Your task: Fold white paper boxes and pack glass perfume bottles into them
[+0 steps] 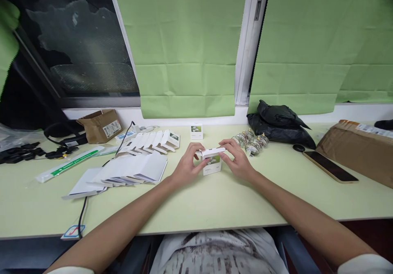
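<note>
A small white carton (211, 168) with a green picture on its front stands upright on the table before me. My left hand (189, 165) grips its left side, the thumb across the front. My right hand (238, 161) pinches the right end of the carton's top flap, which looks partly raised. Whatever is inside the carton is hidden. Behind it stands a similar closed white box (196, 132). Just beyond my right hand lies a cluster of shiny round ornaments (253, 143) that look like clear baubles. Left of my left hand, flat white cartons (132, 169) lie fanned out.
More white boxes (153, 142) lean in a row behind the flat ones. A brown cardboard box (102, 127) and a green-labelled packet (72, 163) are at left. To the right are a black plastic bag (281, 124), a phone (330, 166) and a large brown parcel (359, 153).
</note>
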The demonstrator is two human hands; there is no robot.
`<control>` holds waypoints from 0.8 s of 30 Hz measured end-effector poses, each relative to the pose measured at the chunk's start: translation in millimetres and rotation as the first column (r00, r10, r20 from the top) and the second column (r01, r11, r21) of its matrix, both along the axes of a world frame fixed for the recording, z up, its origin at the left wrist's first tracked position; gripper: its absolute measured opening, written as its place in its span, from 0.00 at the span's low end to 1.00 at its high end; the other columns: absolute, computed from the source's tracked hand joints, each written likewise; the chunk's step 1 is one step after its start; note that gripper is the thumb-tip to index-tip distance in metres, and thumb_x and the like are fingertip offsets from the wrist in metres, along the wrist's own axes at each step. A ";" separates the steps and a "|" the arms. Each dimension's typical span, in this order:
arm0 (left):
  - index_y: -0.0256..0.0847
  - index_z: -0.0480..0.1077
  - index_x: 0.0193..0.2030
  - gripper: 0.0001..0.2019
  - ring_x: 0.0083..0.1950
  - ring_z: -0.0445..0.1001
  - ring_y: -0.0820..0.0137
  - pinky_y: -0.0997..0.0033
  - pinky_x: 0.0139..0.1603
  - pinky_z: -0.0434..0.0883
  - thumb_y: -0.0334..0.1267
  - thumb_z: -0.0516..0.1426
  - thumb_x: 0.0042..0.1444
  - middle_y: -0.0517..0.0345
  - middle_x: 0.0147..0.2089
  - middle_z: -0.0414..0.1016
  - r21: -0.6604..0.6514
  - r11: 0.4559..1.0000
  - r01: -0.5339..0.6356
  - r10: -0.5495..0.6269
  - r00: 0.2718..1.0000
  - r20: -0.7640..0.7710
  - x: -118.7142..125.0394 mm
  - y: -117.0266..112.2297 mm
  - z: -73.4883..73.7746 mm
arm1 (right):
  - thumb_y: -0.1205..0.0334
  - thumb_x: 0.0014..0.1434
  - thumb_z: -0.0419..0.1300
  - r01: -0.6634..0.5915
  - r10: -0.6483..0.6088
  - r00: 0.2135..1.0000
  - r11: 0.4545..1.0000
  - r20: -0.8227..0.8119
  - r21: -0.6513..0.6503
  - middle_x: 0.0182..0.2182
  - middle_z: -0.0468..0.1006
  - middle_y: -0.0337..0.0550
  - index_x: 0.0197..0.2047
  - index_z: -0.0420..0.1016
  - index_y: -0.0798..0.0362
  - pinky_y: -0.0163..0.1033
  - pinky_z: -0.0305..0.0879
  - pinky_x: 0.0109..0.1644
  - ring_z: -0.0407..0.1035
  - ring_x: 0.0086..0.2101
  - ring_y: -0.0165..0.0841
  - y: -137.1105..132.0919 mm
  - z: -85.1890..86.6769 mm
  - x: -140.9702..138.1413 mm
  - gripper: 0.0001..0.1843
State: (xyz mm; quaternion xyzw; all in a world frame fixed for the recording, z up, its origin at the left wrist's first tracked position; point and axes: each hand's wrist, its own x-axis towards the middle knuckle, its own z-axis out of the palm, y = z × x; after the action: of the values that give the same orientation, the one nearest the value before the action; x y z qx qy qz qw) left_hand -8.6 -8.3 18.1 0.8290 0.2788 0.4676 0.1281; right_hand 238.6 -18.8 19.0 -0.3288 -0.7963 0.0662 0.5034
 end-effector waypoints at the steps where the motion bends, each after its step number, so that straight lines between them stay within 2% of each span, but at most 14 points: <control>1: 0.47 0.65 0.59 0.16 0.55 0.73 0.62 0.63 0.47 0.75 0.40 0.61 0.68 0.49 0.57 0.69 -0.001 1.000 -0.003 0.003 1.000 0.001 0.3 -0.4 0.3 | 0.58 0.74 0.56 -0.007 0.007 1.000 1.000 0.002 -0.003 0.53 0.72 0.51 0.52 0.75 0.47 0.53 0.70 0.59 0.70 0.55 0.44 -0.1 0.4 -0.1 0.09; 8: 0.49 0.62 0.64 0.21 0.57 0.72 0.61 0.60 0.50 0.75 0.42 0.61 0.67 0.48 0.61 0.68 -0.038 0.999 -0.028 0.026 0.999 -0.029 -0.8 -0.1 -0.5 | 0.58 0.74 0.56 -0.034 0.034 0.999 0.999 0.004 -0.023 0.53 0.74 0.50 0.54 0.74 0.46 0.51 0.72 0.56 0.71 0.53 0.42 -1.6 2.4 -1.4 0.09; 18: 0.50 0.59 0.66 0.24 0.54 0.71 0.63 0.61 0.51 0.74 0.44 0.61 0.67 0.50 0.62 0.67 -0.111 0.991 -0.070 0.069 0.998 -0.016 -6.1 9.0 -5.4 | 0.62 0.71 0.58 -0.028 0.028 1.000 1.000 -0.014 -0.010 0.49 0.74 0.48 0.51 0.75 0.46 0.50 0.73 0.53 0.71 0.49 0.41 -0.5 1.2 -2.9 0.08; 24: 0.51 0.56 0.68 0.27 0.54 0.70 0.63 0.59 0.52 0.73 0.43 0.61 0.67 0.49 0.63 0.66 -0.104 0.992 -0.073 0.073 0.997 -0.005 -6.2 8.8 -6.7 | 0.62 0.71 0.58 -0.031 0.031 0.999 0.999 -0.022 -0.022 0.50 0.74 0.48 0.52 0.75 0.46 0.49 0.73 0.53 0.72 0.50 0.41 1.0 -0.9 -2.9 0.08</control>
State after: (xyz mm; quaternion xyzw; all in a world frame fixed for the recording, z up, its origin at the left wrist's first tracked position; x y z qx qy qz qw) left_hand -14.9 0.5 11.4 0.8108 0.3331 0.4561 0.1539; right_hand 235.7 -17.9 18.0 -0.3212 -0.7949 0.0866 0.5073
